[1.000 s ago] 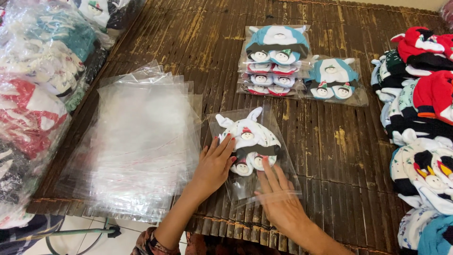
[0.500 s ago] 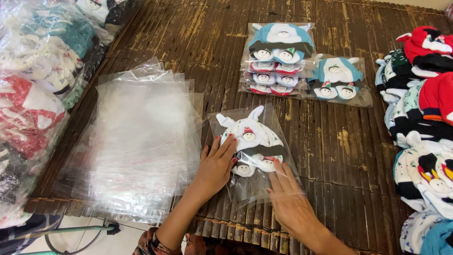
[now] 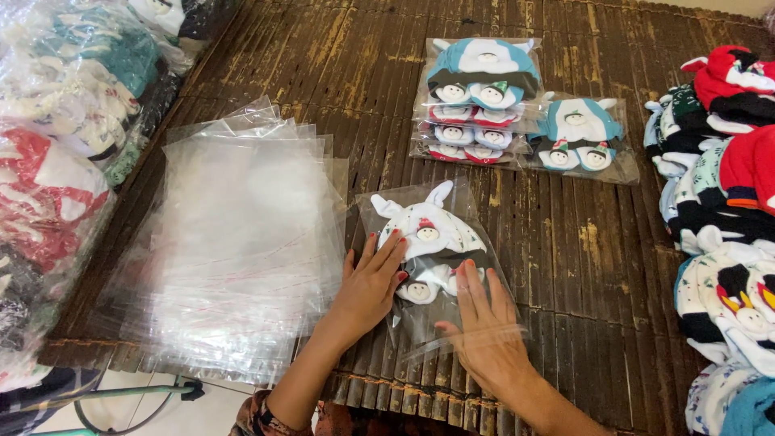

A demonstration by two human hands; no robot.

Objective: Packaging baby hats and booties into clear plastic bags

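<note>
Pressing flat, the open left hand (image 3: 370, 284) and right hand (image 3: 484, 327) smooth a bagged white set (image 3: 428, 234); two packs (image 3: 517, 113) finished, empty bags (image 3: 242, 242) and loose caps (image 3: 726, 202) remaining.

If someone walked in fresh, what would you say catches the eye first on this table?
First, the two hands at the near edge: the left hand and right hand press flat on a clear bag holding a white hat set. Left of them lies a thick stack of empty bags. Farther back sit filled bags of teal hats, and loose hats pile up along the right edge.
</note>
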